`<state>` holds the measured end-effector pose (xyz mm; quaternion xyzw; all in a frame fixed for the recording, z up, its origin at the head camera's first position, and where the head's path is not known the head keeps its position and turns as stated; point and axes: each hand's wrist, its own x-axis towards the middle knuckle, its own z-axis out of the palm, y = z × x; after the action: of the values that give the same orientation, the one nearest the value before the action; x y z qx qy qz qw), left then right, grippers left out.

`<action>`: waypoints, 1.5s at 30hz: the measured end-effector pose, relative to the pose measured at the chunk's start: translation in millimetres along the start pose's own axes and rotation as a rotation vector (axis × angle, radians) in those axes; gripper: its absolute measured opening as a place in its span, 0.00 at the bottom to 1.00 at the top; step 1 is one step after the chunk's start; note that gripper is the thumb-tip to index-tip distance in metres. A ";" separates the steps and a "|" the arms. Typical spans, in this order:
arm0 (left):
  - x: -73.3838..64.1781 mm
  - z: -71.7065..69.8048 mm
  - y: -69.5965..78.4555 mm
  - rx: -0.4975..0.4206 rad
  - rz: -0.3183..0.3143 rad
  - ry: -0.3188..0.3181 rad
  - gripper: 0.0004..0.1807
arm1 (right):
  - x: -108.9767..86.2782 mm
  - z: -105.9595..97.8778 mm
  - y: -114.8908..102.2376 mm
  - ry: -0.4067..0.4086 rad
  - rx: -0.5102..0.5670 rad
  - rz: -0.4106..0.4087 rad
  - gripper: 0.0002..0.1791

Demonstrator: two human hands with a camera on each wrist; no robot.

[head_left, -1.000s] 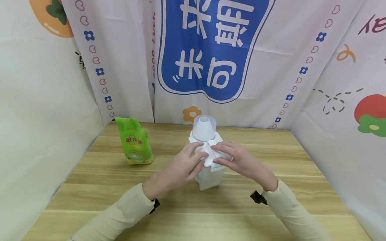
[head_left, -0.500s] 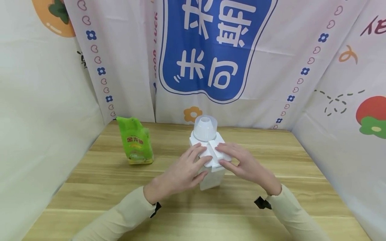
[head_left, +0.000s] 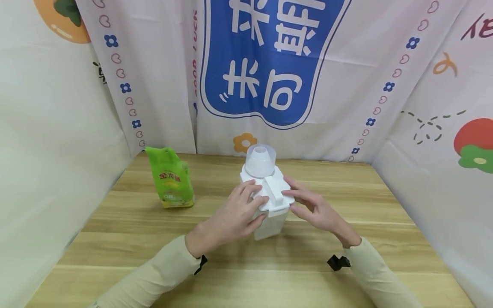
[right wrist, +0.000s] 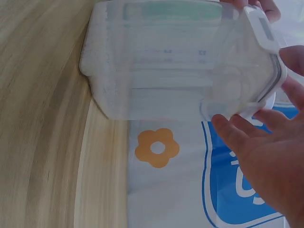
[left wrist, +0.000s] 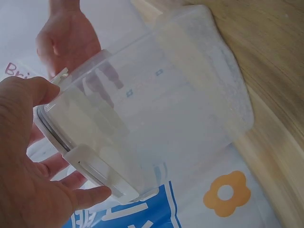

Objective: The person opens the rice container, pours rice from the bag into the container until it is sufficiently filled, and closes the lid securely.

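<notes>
A tall translucent storage container stands upright on the table, with a whitish layer at its base. Its white lid carries a strap-like handle and a clear cup over a white spout. My left hand curves over the lid's left side, fingertips on top. In the left wrist view the thumb touches one lid edge, and a finger lies on a side clasp. My right hand touches the lid's right edge with spread, fairly straight fingers, beside another clasp.
A green bag with red lettering stands at the back left of the wooden table. White printed cloth forms walls at the back and both sides. A black wrist device sits at the right sleeve.
My right hand has slid from the lid's middle to its right edge, exposing more of the handle. My left hand has shifted only slightly. The container stays in place.
</notes>
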<state>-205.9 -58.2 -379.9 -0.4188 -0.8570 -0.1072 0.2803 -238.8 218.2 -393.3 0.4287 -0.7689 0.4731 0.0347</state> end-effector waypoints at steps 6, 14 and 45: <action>1.6 -0.8 -1.1 0.004 -0.009 -0.001 0.19 | -0.2 -1.9 7.0 -0.028 0.086 0.027 0.24; 2.6 0.0 -1.7 -0.043 -0.016 0.000 0.17 | -1.6 3.6 12.9 0.006 0.136 0.008 0.24; 6.3 -0.7 -2.6 -0.048 -0.012 0.056 0.18 | 6.5 4.8 6.7 0.053 0.036 -0.052 0.22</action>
<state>-210.8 -56.0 -375.6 -0.4169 -0.8486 -0.1411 0.2935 -245.8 211.7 -397.7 0.4367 -0.7476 0.4968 0.0596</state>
